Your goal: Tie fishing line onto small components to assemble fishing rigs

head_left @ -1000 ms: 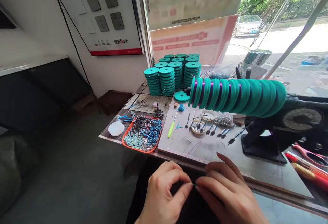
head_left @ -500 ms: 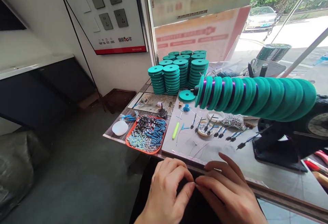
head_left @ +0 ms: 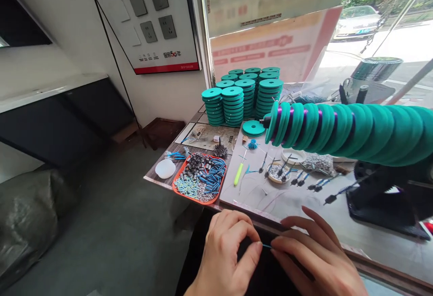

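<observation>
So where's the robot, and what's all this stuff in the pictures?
There isn't a robot here! A person is working with two bare hands, and a camera worn on the head looks forward and down at them. The left hand and right hand pinch a thin blue strand between them, in front of the table's edge.

On the table, an orange tray holds lots of little parts, some blue, some dark. To its right lies a tool with a bright green handle. Behind are stacks of teal discs. More teal discs sit in a long row by a black machine. I can't tell what that machine does.
</observation>
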Motion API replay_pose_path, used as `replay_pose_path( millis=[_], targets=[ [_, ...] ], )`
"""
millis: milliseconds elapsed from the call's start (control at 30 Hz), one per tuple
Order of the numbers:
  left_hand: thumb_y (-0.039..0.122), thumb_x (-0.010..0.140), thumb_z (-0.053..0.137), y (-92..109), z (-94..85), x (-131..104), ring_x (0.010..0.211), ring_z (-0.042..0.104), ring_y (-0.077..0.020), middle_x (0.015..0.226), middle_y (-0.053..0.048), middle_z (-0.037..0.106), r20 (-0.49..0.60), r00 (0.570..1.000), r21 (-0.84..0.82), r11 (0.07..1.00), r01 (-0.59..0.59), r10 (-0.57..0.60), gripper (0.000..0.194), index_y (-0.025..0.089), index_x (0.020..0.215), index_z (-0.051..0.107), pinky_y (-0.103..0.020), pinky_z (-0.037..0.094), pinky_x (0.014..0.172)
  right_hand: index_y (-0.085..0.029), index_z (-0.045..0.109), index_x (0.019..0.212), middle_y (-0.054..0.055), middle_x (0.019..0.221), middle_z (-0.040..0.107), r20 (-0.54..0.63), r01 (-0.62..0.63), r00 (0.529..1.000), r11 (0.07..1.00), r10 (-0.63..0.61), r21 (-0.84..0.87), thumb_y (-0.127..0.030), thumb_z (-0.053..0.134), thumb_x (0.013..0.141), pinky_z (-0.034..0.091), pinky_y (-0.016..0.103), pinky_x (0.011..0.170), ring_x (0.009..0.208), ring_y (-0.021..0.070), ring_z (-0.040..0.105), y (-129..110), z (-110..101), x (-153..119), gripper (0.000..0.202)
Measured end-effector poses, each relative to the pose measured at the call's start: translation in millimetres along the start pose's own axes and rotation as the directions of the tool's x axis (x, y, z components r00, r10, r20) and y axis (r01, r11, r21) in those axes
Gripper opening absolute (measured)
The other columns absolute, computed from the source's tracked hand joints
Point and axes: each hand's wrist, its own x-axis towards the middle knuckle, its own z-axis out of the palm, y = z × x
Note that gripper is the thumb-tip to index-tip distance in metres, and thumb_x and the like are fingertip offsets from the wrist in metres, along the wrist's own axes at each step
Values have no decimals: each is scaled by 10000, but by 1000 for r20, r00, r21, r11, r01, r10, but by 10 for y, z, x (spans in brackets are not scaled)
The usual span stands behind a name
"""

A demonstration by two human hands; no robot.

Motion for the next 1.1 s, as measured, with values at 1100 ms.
replay_pose_path(
  millis=[1100],
  targets=[
    [36, 749, 502, -445, -786, 457, 638, 538, -138, 634, 29, 567, 13, 998, 417, 907, 54, -66, 196, 183, 621, 514, -244, 391, 614, -225, 520, 777, -72, 587, 611, 106, 183, 980, 977, -171, -114, -96, 453, 813, 363, 297, 862, 651, 134, 638, 65, -28, 224, 150]
  ],
)
